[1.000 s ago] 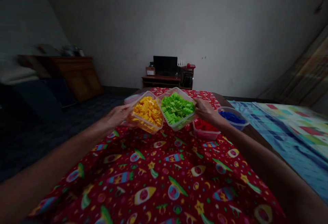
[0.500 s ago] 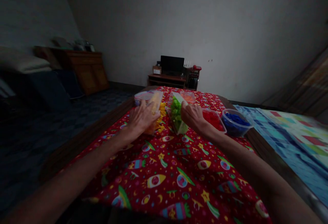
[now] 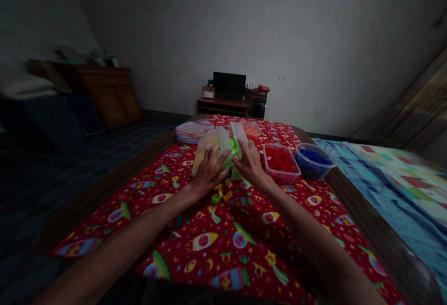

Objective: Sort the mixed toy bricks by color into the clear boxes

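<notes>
Two clear plastic tubs [image 3: 207, 152] [image 3: 236, 149] stand tipped up and leaning together on the red rocket-print cloth [image 3: 195, 244], green bricks [image 3: 233, 149] showing in the right one, with loose yellow and green toy bricks [image 3: 220, 193] just below. Your left hand [image 3: 209, 171] grips the left tub with fingers spread across its side, and your right hand [image 3: 250, 165] clasps the right tub. A tub of red bricks [image 3: 281, 163] and a bowl of blue bricks [image 3: 313, 160] sit just to the right.
</notes>
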The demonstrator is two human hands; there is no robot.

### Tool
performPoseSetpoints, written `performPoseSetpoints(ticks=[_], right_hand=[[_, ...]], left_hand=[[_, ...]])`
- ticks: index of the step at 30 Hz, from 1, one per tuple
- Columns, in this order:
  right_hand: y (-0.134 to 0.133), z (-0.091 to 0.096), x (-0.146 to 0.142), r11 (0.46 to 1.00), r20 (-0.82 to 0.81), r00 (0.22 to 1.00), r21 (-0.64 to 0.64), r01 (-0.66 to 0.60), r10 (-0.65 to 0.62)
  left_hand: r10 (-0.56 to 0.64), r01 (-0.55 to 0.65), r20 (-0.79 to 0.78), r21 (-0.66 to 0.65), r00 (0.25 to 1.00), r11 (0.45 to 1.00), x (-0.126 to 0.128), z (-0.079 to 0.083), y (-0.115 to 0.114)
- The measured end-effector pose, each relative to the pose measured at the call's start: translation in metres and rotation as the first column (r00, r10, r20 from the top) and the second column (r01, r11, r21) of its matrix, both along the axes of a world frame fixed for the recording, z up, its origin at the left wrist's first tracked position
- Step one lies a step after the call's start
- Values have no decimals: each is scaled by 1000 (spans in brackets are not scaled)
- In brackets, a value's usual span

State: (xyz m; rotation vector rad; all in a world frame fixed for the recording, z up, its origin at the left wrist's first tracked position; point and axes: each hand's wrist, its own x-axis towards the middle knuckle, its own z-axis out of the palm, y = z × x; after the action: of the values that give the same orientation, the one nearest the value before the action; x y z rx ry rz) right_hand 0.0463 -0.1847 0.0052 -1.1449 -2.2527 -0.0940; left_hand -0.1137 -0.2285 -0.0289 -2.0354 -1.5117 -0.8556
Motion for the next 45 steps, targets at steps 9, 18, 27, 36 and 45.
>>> performPoseSetpoints(ticks=[9,18,27,36,45], right_hand=[[-1,5,-9,993,211,976,93,-75,54],[3,8,-13,959,111,987,247,-138,113],[-3,37,-10,926,28,997,370,-76,71],[2,50,-6,895,2,996,439,-77,84],[14,55,11,888,-141,985,459,-28,103]], left_hand=[[-57,32,152,162,987,986,-30,11,-5],[-59,38,55,330,997,943,-36,22,-8],[-94,57,64,435,994,899,-31,43,-2],[-98,15,157,456,983,890,-25,61,-3],[-58,-78,277,456,959,887,-29,68,-4]])
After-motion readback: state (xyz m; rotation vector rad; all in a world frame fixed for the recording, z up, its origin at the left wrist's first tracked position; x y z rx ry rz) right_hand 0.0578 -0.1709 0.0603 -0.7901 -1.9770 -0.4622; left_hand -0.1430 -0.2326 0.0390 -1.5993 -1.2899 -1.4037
